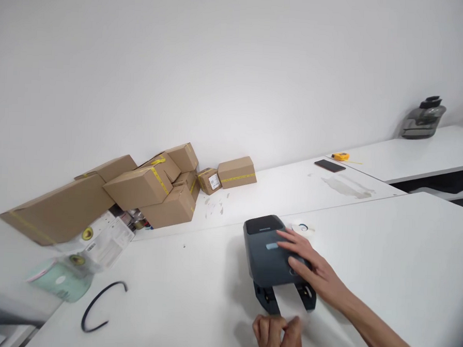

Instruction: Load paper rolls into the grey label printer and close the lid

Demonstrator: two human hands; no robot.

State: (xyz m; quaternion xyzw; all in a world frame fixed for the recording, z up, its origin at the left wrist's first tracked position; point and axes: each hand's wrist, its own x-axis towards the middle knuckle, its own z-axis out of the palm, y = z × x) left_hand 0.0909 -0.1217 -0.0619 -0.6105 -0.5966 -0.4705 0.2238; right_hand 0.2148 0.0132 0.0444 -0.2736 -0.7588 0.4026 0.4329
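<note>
Right hand rests atop dark-grey boxy plastic printer, fingers loosely spread, gripping nothing; left hand, nearer, pinches white paper strip, fingers closed.

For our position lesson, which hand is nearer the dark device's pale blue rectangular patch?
Right hand: its fingertips are beside the patch. Left hand: farther off, at the white paper strip.

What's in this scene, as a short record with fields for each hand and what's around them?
Left hand: fingers closed on the near end of a paper strip
Right hand: fingers spread on top of a dark device
Left side: cardboard boxes, curved dark band
Far right: phone, yellow tape measure
</note>
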